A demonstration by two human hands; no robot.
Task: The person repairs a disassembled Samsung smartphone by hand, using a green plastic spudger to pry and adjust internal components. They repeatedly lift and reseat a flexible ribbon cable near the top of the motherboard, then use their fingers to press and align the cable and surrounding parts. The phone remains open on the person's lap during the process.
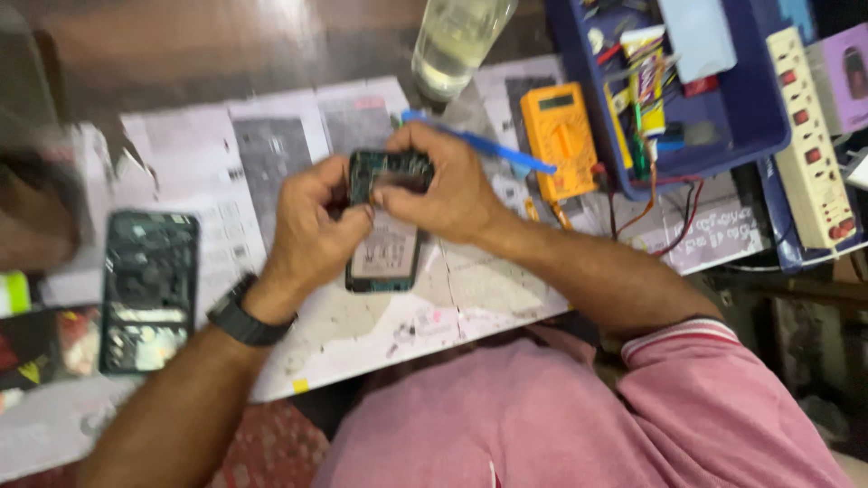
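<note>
1. We pinch the opened phone at bench centre, left hand and right hand fingers closed on its top edge.
2. Risk: the blue pry tool, at 2 o'clock, slips and gouges the board.
3. Risk: the bottle at 12 o'clock tips over.

Meter screen: small grey rectangle atop the orange multimeter, upper centre-right.
Battery label: pale rectangle inside the opened phone, frame centre.
Tube: yellow-white, in the blue tray, upper right.
</note>
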